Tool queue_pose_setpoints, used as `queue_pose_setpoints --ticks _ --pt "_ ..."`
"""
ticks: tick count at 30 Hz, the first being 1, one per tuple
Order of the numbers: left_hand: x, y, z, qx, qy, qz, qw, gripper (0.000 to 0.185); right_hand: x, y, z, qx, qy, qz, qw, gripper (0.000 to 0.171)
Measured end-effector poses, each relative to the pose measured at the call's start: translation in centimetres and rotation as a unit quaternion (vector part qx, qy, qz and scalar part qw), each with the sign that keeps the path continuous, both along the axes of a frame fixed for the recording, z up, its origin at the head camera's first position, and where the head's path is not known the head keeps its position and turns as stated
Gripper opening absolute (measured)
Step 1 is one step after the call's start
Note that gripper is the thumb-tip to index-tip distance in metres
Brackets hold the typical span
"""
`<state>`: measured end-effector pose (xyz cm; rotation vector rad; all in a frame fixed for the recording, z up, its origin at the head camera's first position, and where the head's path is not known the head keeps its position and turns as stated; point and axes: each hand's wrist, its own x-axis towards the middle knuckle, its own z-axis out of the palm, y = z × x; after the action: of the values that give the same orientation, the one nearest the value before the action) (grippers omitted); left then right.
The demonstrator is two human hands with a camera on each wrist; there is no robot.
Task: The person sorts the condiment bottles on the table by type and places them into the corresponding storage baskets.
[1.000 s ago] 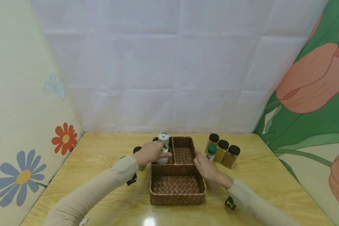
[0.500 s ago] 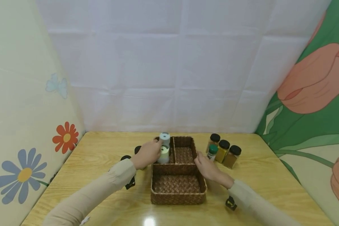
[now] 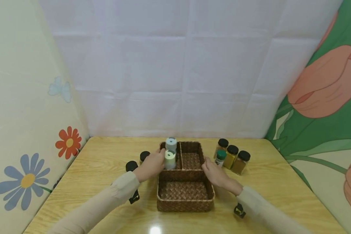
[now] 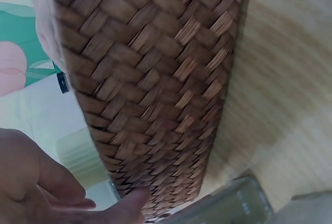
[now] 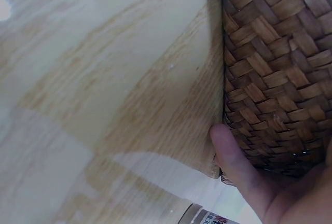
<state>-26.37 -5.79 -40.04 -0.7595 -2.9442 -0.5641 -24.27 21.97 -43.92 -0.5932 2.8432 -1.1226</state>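
A brown wicker basket point(image 3: 185, 206) with three compartments stands mid-table. Its back-left compartment holds a jar with a pale green lid point(image 3: 169, 159) and, behind it, a jar with a grey-blue lid point(image 3: 171, 143). My left hand point(image 3: 152, 164) lies against the basket's left side, fingertips beside the pale-lidded jar and not wrapped round it. In the left wrist view the thumb point(image 4: 129, 203) touches the woven wall point(image 4: 155, 79). My right hand point(image 3: 214, 172) rests flat against the basket's right wall; its thumb point(image 5: 233, 156) presses the weave point(image 5: 280, 79).
Three black-lidded spice jars point(image 3: 230, 156) and a small green-capped bottle point(image 3: 219, 157) stand right of the basket. Two black-lidded jars point(image 3: 131, 166) stand to its left. The wooden table point(image 3: 280, 182) is closed in by a white sheet and flowered walls.
My left hand has let go of the pale-lidded jar in the back-left compartment and drawn back towards me. The right hand has stayed on the basket's side.
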Motion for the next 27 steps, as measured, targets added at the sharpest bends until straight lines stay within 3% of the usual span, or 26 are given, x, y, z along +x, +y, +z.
queue_pose_setpoints --ticks 8,21,27 --pt "0.6 -0.1 -0.6 0.028 -0.026 0.011 0.9992 0.063 0.1 0.2 0.0 0.006 -0.003 0.011 1.0 0.051" --pt "0.4 -0.2 -3.2 0.033 0.006 0.025 0.9991 0.052 0.3 0.1 0.1 0.013 -0.01 0.004 1.0 0.055" --pt "0.3 -0.1 -3.5 0.045 -0.016 0.029 0.9985 0.051 0.2 0.1 -0.1 0.011 -0.004 0.006 1.0 0.048"
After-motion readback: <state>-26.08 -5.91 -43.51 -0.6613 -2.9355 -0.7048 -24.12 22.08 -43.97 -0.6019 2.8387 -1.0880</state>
